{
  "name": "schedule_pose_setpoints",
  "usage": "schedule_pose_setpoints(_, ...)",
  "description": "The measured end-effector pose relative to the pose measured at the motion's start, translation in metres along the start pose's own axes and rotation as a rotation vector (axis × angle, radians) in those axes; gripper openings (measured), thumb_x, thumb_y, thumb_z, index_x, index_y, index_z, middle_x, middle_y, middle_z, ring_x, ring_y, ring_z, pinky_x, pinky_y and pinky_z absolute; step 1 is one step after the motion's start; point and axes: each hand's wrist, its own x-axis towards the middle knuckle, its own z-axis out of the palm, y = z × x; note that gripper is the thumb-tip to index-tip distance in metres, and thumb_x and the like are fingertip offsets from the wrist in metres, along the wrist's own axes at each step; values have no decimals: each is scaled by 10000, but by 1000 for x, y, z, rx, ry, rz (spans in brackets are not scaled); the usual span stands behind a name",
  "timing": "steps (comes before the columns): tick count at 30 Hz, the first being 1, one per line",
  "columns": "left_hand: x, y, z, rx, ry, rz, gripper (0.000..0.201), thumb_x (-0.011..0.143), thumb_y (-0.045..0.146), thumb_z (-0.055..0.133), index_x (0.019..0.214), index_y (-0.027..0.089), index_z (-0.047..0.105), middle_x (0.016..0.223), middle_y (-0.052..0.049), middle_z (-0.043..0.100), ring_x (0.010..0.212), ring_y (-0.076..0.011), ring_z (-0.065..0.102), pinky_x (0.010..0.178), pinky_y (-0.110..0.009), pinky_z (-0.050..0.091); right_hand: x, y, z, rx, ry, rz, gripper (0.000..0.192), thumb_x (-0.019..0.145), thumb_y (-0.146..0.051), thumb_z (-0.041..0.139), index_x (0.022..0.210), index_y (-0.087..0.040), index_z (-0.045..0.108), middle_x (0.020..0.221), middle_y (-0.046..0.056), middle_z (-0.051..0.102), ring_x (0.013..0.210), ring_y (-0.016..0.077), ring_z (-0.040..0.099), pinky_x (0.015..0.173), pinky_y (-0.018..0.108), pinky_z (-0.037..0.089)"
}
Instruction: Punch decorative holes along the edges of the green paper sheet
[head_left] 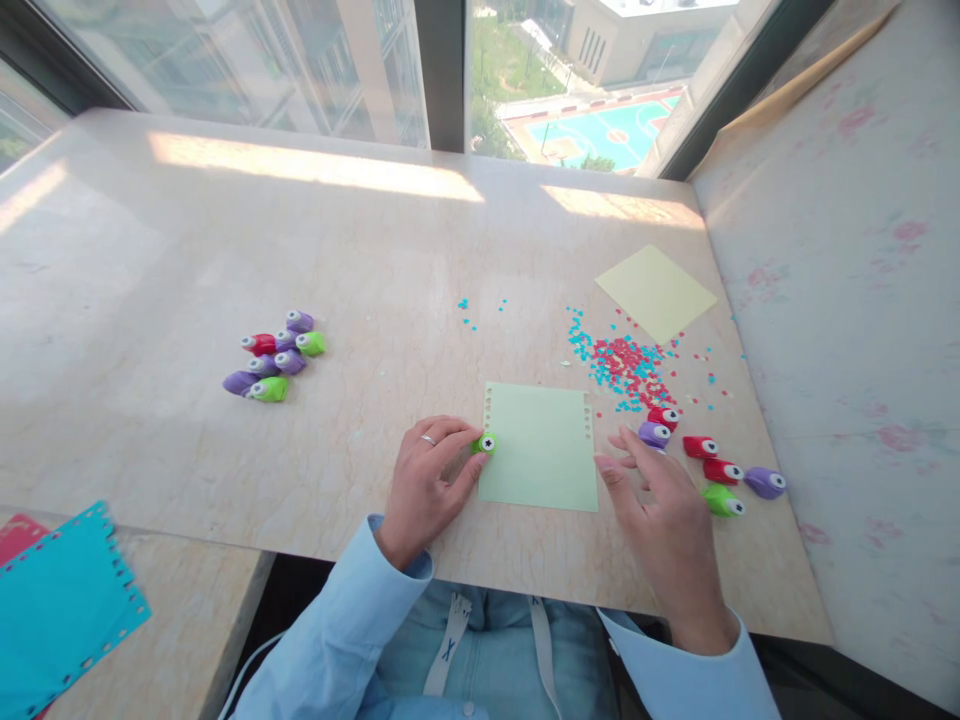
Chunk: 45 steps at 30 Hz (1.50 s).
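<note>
Punch: we pinch the green punch (485, 443) in our left hand (429, 480), at the sheet's near-left edge.
Sheet: the green sheet (540, 446) lies just right of it (long axis unclear).
Right hand (660, 510): spread, touching the sheet's right edge.

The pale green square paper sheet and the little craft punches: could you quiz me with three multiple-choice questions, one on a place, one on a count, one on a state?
1. Where does the small green plastic punch under the left hand sit?
A. at the left edge of the pale green square paper sheet
B. on the yellow square paper sheet
C. among the red and blue paper bits

2. How many red punches lie right of the green sheet?
A. none
B. three
C. six

3. How is the right hand?
A. a closed fist
B. gripping scissors
C. open, fingers spread, holding nothing

Answers: 1 A, the punch straddles the sheet's left edge. 2 B, three red punches lie there among purple and green ones. 3 C, its fingers spread beside the sheet's right edge.
</note>
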Motion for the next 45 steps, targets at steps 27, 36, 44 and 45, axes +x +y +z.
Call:
schedule_pose_setpoints(27,-3,2,-4,-123,22,-125,324,891,298,642,1199,201,627,1251,-110,599,1166,-243,566,989,-433,481,-19,9,13,10,155,-507,430,885,-48,602,1284,-208,604,1213,117,669,1157,253,618,1011,477,498)
schedule_pose_setpoints(36,32,12,-20,-116,-228,-357,402,944,516,478,766,178,606,765,-32,610,750,-178,564,702,-324,421,-25,25,17,69,96,-459,323,903,-83,586,1198,-204,638,1127,97,693,1065,231,649,949,428,531)
schedule_pose_setpoints(44,54,14,-15,47,-427,-497,517,839,684,510,674,194,514,650,3,551,633,-163,506,582,-297,304,-24,28,18,146,138,-386,268,913,-116,579,1152,-206,658,1075,84,706,1007,216,665,921,402,540)
schedule_pose_setpoints(45,54,14,-14,59,-424,-504,519,835,688,509,674,195,507,655,2,554,637,-163,508,582,-296,302,-23,28,18,150,141,-387,262,913,-117,579,1145,-205,660,1070,82,707,1003,215,666,919,398,541)
